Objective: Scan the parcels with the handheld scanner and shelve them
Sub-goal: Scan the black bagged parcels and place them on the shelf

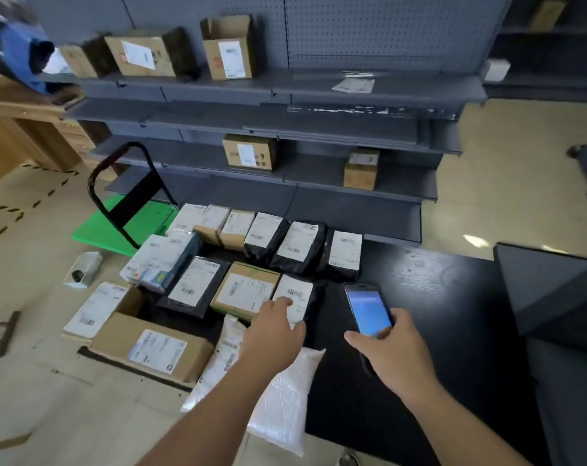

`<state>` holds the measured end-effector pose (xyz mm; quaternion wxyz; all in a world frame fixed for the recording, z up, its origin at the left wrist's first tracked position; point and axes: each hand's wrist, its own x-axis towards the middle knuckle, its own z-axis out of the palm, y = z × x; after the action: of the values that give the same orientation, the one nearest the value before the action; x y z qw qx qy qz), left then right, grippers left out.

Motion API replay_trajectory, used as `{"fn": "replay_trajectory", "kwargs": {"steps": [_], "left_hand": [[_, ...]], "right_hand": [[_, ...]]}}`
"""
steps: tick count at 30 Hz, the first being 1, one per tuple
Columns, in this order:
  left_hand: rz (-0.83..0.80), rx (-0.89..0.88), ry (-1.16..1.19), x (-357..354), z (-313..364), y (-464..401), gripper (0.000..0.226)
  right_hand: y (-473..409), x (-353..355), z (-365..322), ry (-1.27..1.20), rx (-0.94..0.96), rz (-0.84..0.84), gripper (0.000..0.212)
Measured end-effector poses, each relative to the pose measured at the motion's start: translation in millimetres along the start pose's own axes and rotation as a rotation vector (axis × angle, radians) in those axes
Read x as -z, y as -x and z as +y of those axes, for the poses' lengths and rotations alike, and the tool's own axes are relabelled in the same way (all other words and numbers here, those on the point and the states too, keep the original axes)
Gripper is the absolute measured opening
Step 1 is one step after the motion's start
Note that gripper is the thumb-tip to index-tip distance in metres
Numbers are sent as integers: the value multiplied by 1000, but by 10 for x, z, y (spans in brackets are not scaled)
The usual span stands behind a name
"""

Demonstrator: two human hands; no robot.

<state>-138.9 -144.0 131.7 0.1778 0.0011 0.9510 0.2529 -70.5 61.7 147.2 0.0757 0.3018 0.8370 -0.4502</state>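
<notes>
Left hand (272, 334) fingers outstretched, seemingly touching small parcel (294, 297); right hand (386, 351) fingers around scanner (367, 307)

Two bare forearms, no sleeves, watch or rings; left hand (272, 334) and right hand (391, 353) ungloved, nails short.

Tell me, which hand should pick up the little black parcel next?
Probably the left hand: its fingers already rest on the small black parcel. The right hand is busy holding the scanner.
</notes>
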Motion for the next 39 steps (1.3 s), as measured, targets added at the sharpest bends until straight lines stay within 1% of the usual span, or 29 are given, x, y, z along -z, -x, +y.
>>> {"fn": "replay_trajectory", "kwargs": {"steps": [4,11,15,18,25,31,35,39], "left_hand": [[-47,-25,-16,-112,186,-381,54],[-145,-33,-8,-307,394,-1231,54],[-205,-29,-39,-443,449,-1662,56],[-237,-4,-63,-564,464,-1911,56],[-242,72,-90,-907,558,-2499,60],[-234,138,-163,-1211,667,-2928,46],[-217,203,-142,-1414,681,-3132,56],[-191,327,-25,-1574,747,-3315,72]], "right_hand": [[-256,95,59,-10,-81,13,66],[-785,59,49,-28,-205,67,81],[-1078,-8,48,-39,-251,105,82],[-1282,-60,77,-44,-281,102,81],[-1730,-180,201,-105,-308,45,78],[-2034,-268,341,-120,-308,28,85],[-2178,-314,430,-138,-327,28,83],[-2308,-374,528,-149,-346,39,82]]}}
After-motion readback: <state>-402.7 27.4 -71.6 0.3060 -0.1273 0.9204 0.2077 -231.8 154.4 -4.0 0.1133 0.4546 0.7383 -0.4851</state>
